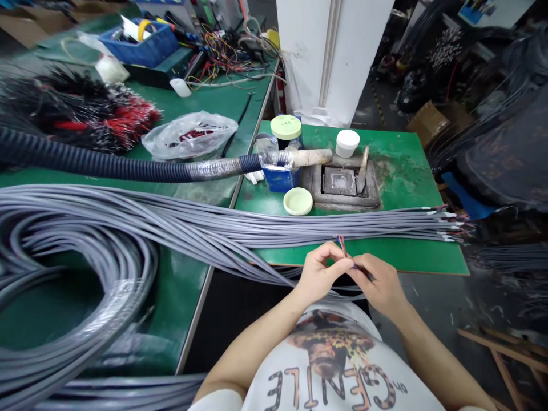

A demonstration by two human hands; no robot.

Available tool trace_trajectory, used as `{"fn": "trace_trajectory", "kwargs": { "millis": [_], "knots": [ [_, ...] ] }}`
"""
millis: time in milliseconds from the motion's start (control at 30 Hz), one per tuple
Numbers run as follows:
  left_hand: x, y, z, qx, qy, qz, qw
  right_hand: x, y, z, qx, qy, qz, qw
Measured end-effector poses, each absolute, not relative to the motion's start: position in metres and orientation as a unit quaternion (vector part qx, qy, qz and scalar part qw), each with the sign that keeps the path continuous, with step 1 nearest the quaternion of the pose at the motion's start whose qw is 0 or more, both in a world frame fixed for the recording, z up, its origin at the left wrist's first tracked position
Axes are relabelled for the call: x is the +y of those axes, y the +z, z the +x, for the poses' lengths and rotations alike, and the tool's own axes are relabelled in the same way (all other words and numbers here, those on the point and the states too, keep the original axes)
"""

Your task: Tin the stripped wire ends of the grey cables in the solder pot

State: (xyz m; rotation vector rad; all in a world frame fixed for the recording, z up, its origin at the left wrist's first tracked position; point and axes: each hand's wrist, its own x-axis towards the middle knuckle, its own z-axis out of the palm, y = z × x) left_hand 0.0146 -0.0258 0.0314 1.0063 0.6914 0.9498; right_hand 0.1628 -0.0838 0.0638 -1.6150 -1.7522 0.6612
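Note:
My left hand is pinched around the thin coloured wires at a cable's end; their blue and orange-brown tips stick up above the fingers. Thumb and fingers of my right hand press together on the same wires, touching the left fingertips. Just beyond both hands, a bundle of grey cables runs across the green table, its stripped ends pointing right. Some grey cables branch off and pass down under my hands. How the wires lie between my fingertips is hidden.
Behind the bundle sits a soldering pot with a flat stick on it. A ribbed hose points at it from the left. Near it are a blue box, a pale lid and a white tub. Coiled cables lie left.

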Motion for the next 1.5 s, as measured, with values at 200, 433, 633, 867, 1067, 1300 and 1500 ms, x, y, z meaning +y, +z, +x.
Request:
{"fn": "trace_trajectory", "kwargs": {
  "millis": [200, 433, 633, 867, 1067, 1300, 1500],
  "knots": [
    [-0.018, 0.044, 0.018, 0.289, 0.409, 0.391, 0.773, -0.080, 0.039, 0.178, -0.555, 0.464, -0.539, 0.431],
    [-0.005, 0.049, 0.017, 0.299, 0.447, 0.321, 0.780, -0.077, 0.018, 0.181, -0.478, 0.569, -0.472, 0.474],
    [-0.002, 0.049, 0.017, 0.277, 0.428, 0.291, 0.810, -0.075, 0.017, 0.177, -0.469, 0.589, -0.464, 0.467],
    [-0.003, 0.047, 0.016, 0.249, 0.384, 0.198, 0.867, -0.074, 0.013, 0.177, -0.482, 0.585, -0.455, 0.467],
    [-0.008, 0.045, 0.021, 0.249, 0.411, 0.197, 0.855, -0.068, 0.035, 0.161, -0.499, 0.456, -0.527, 0.516],
    [-0.018, 0.047, 0.026, 0.274, 0.473, 0.212, 0.810, -0.059, 0.058, 0.138, -0.509, 0.247, -0.616, 0.549],
    [-0.016, 0.050, 0.021, 0.303, 0.540, 0.260, 0.741, -0.053, 0.060, 0.138, -0.535, 0.233, -0.621, 0.524]
  ]
}}
